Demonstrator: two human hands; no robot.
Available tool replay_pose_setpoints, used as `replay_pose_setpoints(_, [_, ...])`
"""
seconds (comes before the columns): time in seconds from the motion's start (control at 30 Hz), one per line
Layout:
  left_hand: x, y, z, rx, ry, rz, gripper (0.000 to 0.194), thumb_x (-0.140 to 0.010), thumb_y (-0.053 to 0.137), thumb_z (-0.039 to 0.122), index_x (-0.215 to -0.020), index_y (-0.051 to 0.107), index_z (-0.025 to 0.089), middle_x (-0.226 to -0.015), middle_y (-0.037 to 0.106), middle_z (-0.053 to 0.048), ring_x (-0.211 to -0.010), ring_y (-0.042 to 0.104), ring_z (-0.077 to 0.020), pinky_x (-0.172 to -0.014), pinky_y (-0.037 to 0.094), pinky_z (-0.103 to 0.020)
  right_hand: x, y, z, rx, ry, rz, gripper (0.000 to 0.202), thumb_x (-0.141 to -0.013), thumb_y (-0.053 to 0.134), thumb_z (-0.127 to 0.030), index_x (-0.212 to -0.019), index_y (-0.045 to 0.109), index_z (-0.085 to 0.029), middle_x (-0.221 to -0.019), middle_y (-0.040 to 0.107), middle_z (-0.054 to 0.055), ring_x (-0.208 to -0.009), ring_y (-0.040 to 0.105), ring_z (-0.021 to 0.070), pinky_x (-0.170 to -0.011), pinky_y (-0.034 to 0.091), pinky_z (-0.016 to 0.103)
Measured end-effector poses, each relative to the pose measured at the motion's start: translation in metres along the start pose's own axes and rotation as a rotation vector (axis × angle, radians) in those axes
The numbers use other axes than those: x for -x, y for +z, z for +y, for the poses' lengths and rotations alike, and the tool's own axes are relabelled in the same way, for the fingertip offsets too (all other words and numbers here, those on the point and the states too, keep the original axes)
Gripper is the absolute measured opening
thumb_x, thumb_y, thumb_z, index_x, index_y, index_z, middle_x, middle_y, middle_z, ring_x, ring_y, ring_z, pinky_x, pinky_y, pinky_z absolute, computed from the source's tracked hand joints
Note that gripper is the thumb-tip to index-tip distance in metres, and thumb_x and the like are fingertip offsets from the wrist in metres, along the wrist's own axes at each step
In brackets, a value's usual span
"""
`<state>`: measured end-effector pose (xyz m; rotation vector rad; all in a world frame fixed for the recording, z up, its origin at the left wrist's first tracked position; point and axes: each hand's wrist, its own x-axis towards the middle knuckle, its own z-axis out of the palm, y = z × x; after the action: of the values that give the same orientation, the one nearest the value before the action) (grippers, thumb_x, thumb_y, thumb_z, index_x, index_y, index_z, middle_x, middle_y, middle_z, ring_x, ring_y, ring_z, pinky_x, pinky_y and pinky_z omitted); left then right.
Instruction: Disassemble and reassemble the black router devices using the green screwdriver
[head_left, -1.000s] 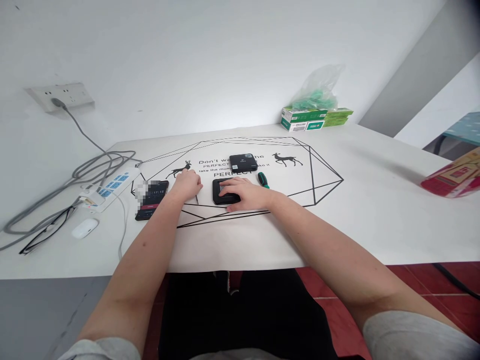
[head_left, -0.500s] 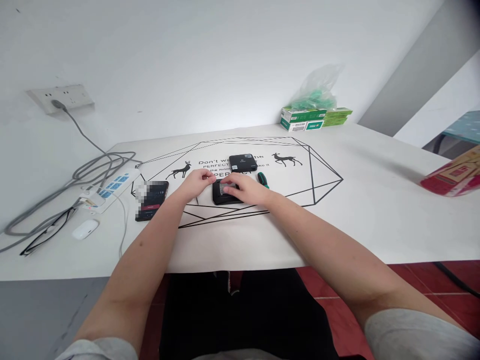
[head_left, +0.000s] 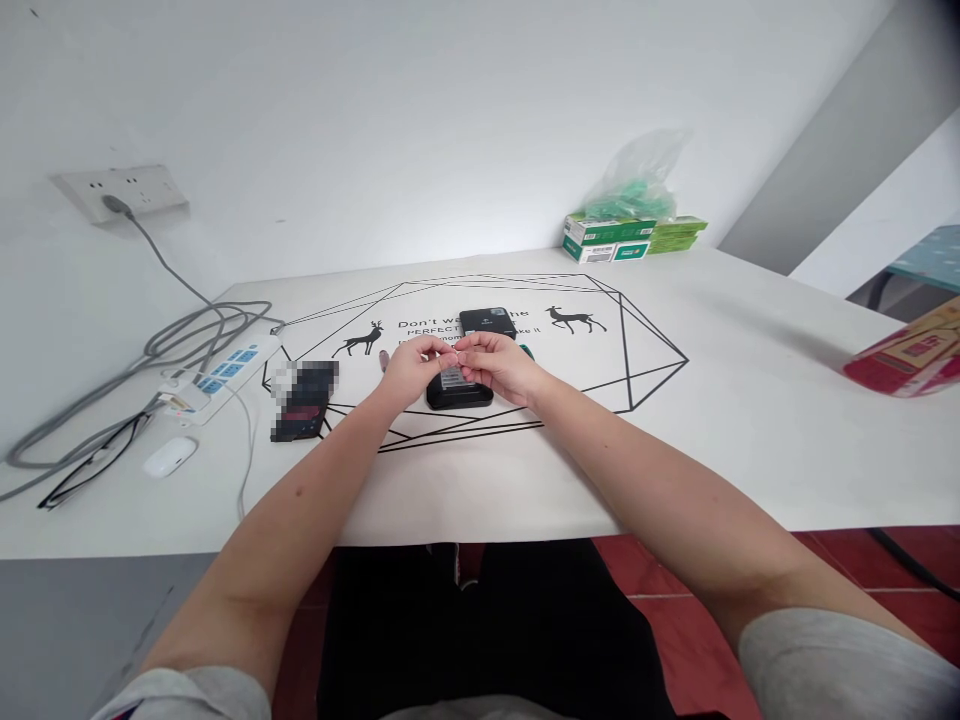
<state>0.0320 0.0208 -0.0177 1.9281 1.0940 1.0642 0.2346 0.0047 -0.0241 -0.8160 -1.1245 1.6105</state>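
Observation:
My left hand and my right hand meet fingertip to fingertip, both pinched closed. If anything is between the fingertips, it is too small to make out. Just below them a black box-shaped device lies on the table, a printed label showing on its upper face; the fingers cover its back part. Behind the hands rests a flat black cover with small stickers. A green and black object peeks out past my right hand, mostly hidden. Left of my left hand is a small brownish object of unclear kind.
At the left lie a phone, a power strip with coiled grey cable, glasses and a white earbud case. Green and white boxes under a plastic bag stand at the back; a red package is at the right.
My right hand has lifted off the device and turned so its fingertips meet the left ones. The left hand has moved right, over the device's back edge.

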Motion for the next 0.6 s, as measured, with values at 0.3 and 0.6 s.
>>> replay_pose_setpoints(0.3, [0.001,-0.022,-0.002,-0.684,0.003,-0.285,0.052,-0.099,0.062,0.058,-0.139,0.067,0.024,-0.152,0.063,-0.015,-0.147,0.049,-0.0399,-0.123,0.035,-0.063,-0.011,-0.032,-0.001,0.813,-0.255,0.138,0.01,-0.09,0.069,-0.017,-0.09,0.079,-0.019,-0.078,0.074,0.0,-0.073,0.063,0.015,-0.08,0.052,0.033])
replay_pose_setpoints(0.6, [0.007,-0.025,0.004,-0.745,-0.092,-0.569,0.115,-0.078,0.073,0.078,-0.173,0.034,0.025,-0.18,0.032,-0.017,-0.164,0.031,-0.0446,-0.133,0.022,-0.064,-0.016,-0.046,0.002,1.191,-0.307,0.058,0.02,-0.094,0.067,-0.008,-0.093,0.084,-0.021,-0.107,0.081,0.007,-0.096,0.072,0.0206,-0.093,0.056,0.035])
